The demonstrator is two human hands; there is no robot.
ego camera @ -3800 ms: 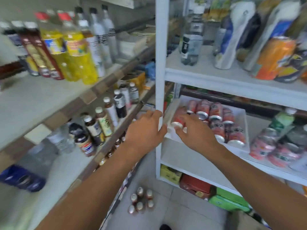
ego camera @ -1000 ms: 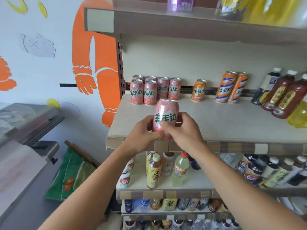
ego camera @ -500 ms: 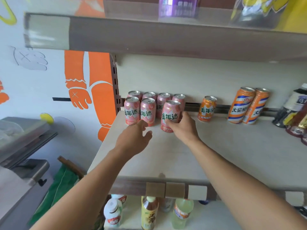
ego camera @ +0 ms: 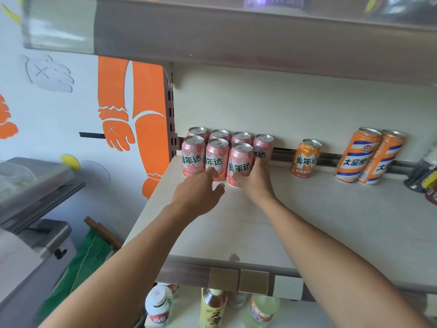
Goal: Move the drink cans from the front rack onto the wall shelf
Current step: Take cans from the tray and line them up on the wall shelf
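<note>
The right hand point(ego camera: 254, 179) is holding the pink can point(ego camera: 238, 164) on the wall shelf point(ego camera: 331, 221), the left hand point(ego camera: 201, 192) is hovering with relaxed fingers beside it, and a careless push could be toppling the neighbouring cans point(ego camera: 205, 153).

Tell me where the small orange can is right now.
In the head view, the small orange can stands upright at the back of the wall shelf, alone between the pink cans on its left and the two tall orange cans on its right.

A white wall point(ego camera: 59, 114) bears an orange cartoon mural point(ego camera: 142, 110); lower left, perhaps a steel counter point(ego camera: 35, 233).
</note>
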